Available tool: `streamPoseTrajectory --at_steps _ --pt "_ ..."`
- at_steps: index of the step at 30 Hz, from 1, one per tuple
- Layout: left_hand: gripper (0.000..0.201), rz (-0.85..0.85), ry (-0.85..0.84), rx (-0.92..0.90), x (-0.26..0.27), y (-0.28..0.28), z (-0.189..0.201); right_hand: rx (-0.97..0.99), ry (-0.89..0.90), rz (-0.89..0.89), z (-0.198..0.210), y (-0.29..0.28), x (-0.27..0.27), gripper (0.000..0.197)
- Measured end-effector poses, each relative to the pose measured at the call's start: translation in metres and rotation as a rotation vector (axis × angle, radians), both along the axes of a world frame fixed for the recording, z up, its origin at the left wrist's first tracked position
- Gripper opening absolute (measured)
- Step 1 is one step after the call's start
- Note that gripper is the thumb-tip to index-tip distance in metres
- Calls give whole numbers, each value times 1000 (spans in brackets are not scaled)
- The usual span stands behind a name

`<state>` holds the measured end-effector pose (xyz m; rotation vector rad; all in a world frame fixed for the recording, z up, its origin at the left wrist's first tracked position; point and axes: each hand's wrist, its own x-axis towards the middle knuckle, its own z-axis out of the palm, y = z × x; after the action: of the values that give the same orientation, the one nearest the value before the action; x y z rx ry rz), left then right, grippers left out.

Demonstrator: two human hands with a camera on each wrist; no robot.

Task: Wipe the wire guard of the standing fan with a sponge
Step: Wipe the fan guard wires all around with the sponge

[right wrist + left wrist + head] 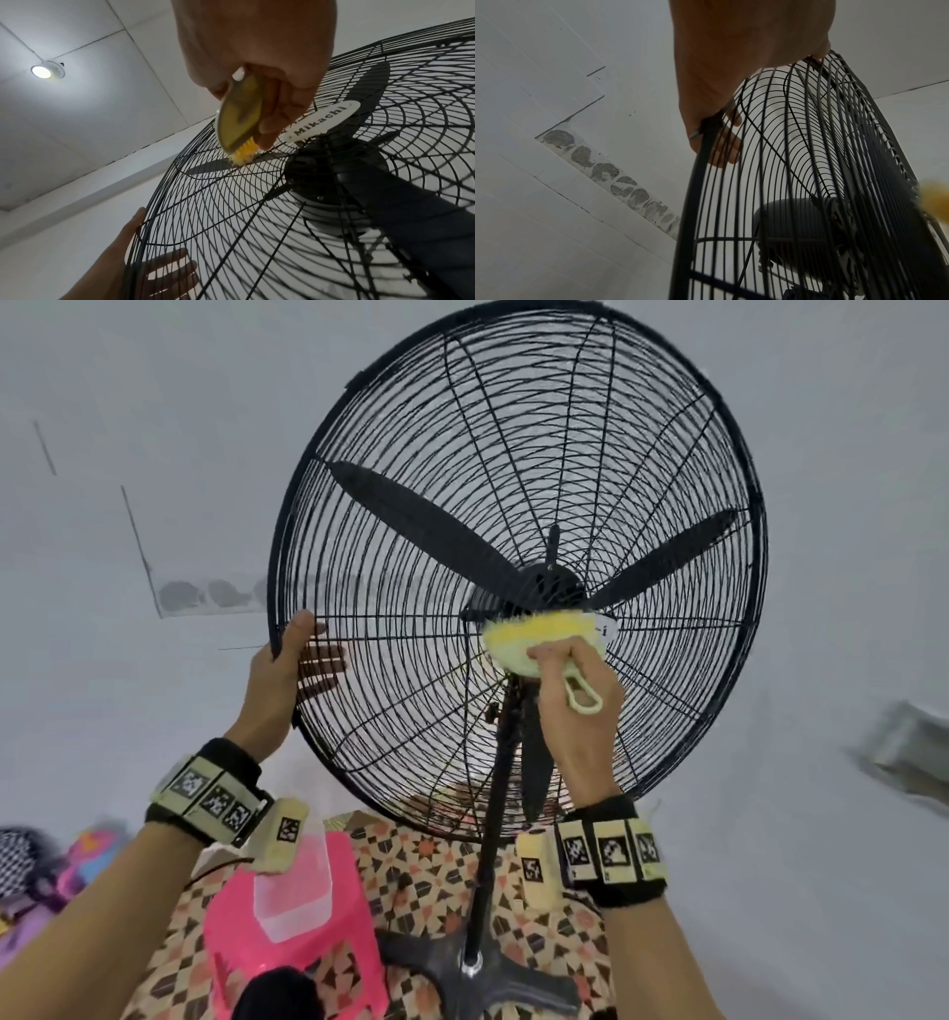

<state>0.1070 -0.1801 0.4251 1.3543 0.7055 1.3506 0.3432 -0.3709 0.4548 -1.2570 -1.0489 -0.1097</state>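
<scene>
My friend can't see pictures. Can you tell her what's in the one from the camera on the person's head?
A right hand presses a yellow sponge against the middle of a black fan's wire guard, while the left hand holds the guard's rim. Below stand the fan's pole and a pink stool on a patterned floor.

sponge (935, 200): blurred, cut by frame edge | left hand (280, 680) fingers: behind wire guard (642, 428)
</scene>
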Motion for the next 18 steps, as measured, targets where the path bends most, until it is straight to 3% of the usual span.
streamPoseTrajectory --at_steps 5,7,10,14,16,18 --pt "96 2 9 -9 0 3 1 -188 45 -107 -12 9 16 31" --pt "94 2 3 -13 -1 4 -2 -116 -21 -127 -7 5 17 33" --pt "101 2 3 -3 -1 4 -3 -3 23 -2 -2 6 10 21" --pt "98 -8 8 3 1 5 0 -243 87 -34 -6 8 22 34" --pt "99 -3 5 -4 0 5 -2 -259 113 -21 -5 3 27 27" --pt "98 -2 -6 -17 0 5 -3 -140 155 24 -1 -6 26 17"
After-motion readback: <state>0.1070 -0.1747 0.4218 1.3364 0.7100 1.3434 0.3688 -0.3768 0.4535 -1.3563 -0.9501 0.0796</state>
